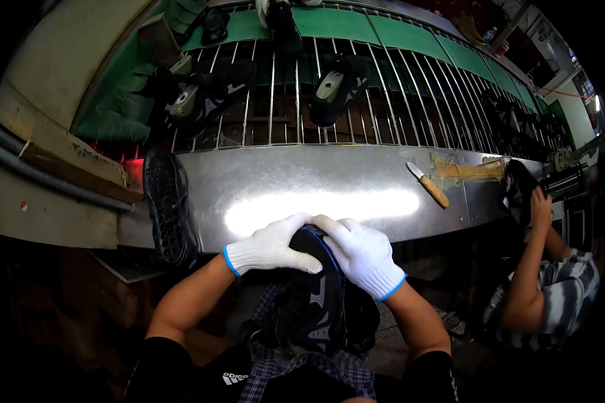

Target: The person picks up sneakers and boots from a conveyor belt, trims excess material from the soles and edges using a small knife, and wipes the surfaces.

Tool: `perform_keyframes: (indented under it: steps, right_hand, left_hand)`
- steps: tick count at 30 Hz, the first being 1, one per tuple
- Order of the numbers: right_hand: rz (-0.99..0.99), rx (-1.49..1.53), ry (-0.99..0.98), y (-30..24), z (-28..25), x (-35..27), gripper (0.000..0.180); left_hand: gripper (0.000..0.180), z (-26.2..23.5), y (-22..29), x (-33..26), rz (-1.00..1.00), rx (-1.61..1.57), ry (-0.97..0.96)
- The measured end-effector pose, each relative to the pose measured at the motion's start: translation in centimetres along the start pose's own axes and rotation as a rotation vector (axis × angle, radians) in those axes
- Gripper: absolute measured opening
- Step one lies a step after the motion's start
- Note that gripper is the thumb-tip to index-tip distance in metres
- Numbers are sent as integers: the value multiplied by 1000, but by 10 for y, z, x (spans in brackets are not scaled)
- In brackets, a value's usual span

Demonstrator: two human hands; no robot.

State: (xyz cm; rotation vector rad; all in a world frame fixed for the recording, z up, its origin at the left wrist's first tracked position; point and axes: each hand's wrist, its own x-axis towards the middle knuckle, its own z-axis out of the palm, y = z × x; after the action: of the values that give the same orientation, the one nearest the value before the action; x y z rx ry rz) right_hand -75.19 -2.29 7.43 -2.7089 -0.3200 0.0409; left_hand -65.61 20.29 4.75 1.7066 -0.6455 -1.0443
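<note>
Left hand (272,245): white knit glove, blue cuff, partly closed, fingers curved over the upper end of a black shoe (323,295), thumb laid along its face. Right hand (364,254): same glove type, fingers bent over the opposite edge of that shoe, close beside the left fingertips; can't tell where its thumb sits. Shoe is between both hands and runs down from them toward the plaid cloth (272,373) at the body; grey trim on its side, blue line along the edge by the right fingers.

Just beyond both hands: metal bench (289,168), bright glare on it. Knife (431,187) with wooden handle lies on it, beyond and right of the right hand, not touched. Brown tape (467,169) further right of that. Left of the left hand: black sole (165,201), tread showing, overhanging the bench edge.

Farther out past the hands: rod rack (410,97), dark shoe with grey-green insert (341,91) on it. Well right of the right hand, a co-worker's hand (540,207) is on another black shoe (519,185).
</note>
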Motion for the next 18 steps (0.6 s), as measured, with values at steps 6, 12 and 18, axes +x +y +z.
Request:
perform_keyframes:
  steps: [6, 12, 18]
  right_hand:
    - [173, 616, -145, 25, 18, 27, 50]
    - [173, 297, -120, -14, -31, -11, 58]
    - [161, 382, -360, -1, -32, -104, 105]
  left_hand:
    - [96, 8, 1, -1, 30, 52, 74]
    - [82, 4, -13, 4, 156, 100, 83]
    - [51, -4, 16, 3, 297, 485, 51]
